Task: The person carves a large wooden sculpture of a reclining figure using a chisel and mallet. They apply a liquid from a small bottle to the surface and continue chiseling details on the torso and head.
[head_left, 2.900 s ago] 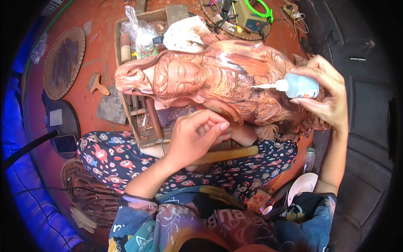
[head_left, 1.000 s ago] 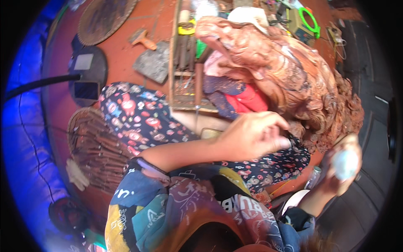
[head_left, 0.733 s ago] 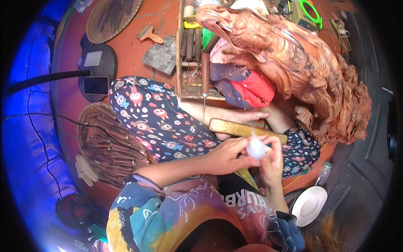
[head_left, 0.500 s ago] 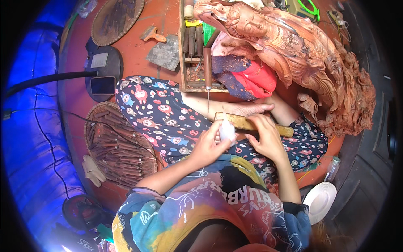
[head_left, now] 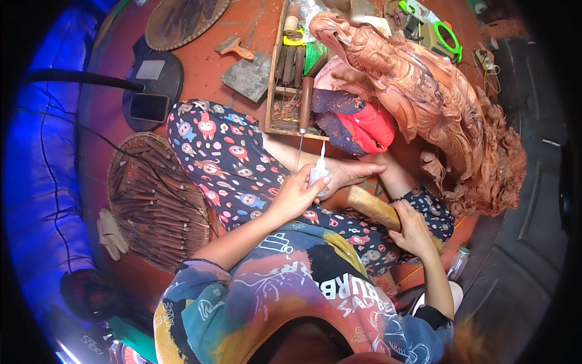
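Left hand [head_left: 297, 194]: fingers curled around a small white glue bottle [head_left: 319, 173], nozzle upward, held over the lap beside a bare foot [head_left: 351, 173].
Right hand [head_left: 415, 227]: closed on the lower end of a wooden mallet [head_left: 379, 209] lying across the patterned trousers [head_left: 230, 164].
Carving [head_left: 424, 97]: large reddish wood figure, tilted, resting on red and blue cloths [head_left: 364, 124].
Tool tray [head_left: 291, 73]: wooden, on the floor, holding chisels.
Basket [head_left: 154, 200]: woven, left of the knee, filled with chisels.
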{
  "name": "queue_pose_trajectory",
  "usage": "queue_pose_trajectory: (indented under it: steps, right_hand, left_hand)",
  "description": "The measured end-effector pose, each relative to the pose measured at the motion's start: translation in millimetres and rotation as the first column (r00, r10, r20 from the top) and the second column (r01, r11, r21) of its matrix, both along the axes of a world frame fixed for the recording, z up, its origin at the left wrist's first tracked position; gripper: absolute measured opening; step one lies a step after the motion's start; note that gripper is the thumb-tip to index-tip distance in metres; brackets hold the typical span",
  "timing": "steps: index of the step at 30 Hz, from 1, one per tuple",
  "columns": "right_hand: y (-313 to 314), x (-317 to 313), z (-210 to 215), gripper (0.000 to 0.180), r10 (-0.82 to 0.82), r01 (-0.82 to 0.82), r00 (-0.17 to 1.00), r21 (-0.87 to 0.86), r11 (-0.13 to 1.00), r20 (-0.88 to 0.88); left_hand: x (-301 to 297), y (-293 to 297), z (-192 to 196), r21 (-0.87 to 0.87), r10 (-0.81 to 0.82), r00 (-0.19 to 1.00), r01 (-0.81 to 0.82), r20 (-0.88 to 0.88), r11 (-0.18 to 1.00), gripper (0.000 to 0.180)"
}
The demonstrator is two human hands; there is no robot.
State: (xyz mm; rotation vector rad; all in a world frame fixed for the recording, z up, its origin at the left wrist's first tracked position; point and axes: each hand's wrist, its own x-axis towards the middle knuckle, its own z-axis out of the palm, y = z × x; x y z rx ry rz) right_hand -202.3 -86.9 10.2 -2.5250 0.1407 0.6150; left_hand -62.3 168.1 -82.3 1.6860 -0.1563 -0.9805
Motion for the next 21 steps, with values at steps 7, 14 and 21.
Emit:
queue_pose_trajectory:
  steps: [7, 14, 21]
  right_hand:
    - [37.0, 30.3, -18.2, 0.052, -0.345, 0.301, 0.918, 0.221, 0.928, 0.198]
    - [62.4, 74.1, -31.0, 0.045, -0.171, 0.157, 0.884, 0.069, 0.985, 0.435]
    - [70.2, 80.6, -37.0, 0.042, -0.114, 0.16, 0.925, -0.1, 0.982, 0.362]
  left_hand:
    - [-7.3, -12.7, -32.6, 0.01, 0.022, 0.973, -0.025, 0.23, 1.0, 0.046]
    - [-3.9, -12.7, -37.7, 0.017, 0.014, 0.973, -0.018, 0.231, 1.0, 0.05]
    - [-5.7, -11.8, -36.5, 0.035, 0.034, 0.955, -0.046, 0.294, 0.998, 0.05]
